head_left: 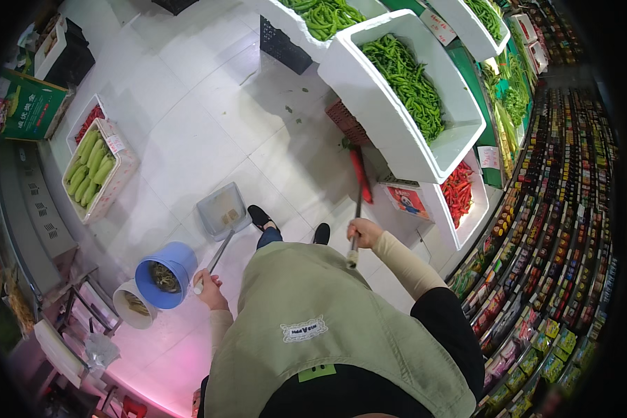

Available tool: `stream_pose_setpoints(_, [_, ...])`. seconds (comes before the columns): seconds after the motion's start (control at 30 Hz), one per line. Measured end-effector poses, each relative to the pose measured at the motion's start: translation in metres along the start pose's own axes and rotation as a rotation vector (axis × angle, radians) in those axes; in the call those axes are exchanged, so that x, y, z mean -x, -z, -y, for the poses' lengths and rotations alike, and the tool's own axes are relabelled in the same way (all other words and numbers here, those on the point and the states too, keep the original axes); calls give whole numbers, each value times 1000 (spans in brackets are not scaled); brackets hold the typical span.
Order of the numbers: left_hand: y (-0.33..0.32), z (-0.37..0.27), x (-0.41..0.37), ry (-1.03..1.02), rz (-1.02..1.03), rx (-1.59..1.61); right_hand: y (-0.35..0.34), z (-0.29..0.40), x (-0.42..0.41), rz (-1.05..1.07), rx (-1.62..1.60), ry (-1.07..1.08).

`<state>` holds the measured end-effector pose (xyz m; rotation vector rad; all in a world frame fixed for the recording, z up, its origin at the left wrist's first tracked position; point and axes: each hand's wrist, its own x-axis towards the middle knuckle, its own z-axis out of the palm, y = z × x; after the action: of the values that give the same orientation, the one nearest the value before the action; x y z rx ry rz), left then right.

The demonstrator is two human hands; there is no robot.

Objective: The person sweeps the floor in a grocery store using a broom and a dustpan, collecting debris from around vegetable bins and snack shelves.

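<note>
My left hand (210,290) is closed round the handle of a long-handled grey plastic dustpan (222,209), whose pan lies on the tiled floor by my foot. Some brown bits lie in the pan. My right hand (364,233) grips the dark pole of a broom with a red head (360,175). The head is at the floor beside the stacked crates, with something green and leafy at its far end. A few small green leaf scraps (288,109) are scattered on the tiles beyond.
White foam boxes of green peppers (334,78) and red chillies (441,209) stand at the right, over crates (346,123). A blue bucket (185,257) and a white bucket (149,320) are at the left, with a box of green gourds (123,175) farther off. Packed shelves curve along the right.
</note>
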<state>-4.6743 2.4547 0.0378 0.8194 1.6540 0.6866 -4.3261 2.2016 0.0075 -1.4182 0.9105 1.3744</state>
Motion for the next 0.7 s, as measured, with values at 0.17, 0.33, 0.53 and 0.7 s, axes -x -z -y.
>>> stream_pose_setpoints(0.17, [-4, -17, -45, -37, 80, -38, -102, 8, 36, 157, -190, -226])
stream_pose_setpoints(0.33, [-12, -15, -90, -102, 139, -66, -82, 37, 83, 275, -271, -184])
stream_pose_setpoints(0.53, [-20, -18, -121, -155, 183, -90, -110, 74, 74, 272, -252, -116])
stream_pose_setpoints(0.7, [-21, -14, -135, -107, 206, -72, -181, 140, -10, 382, 63, 446])
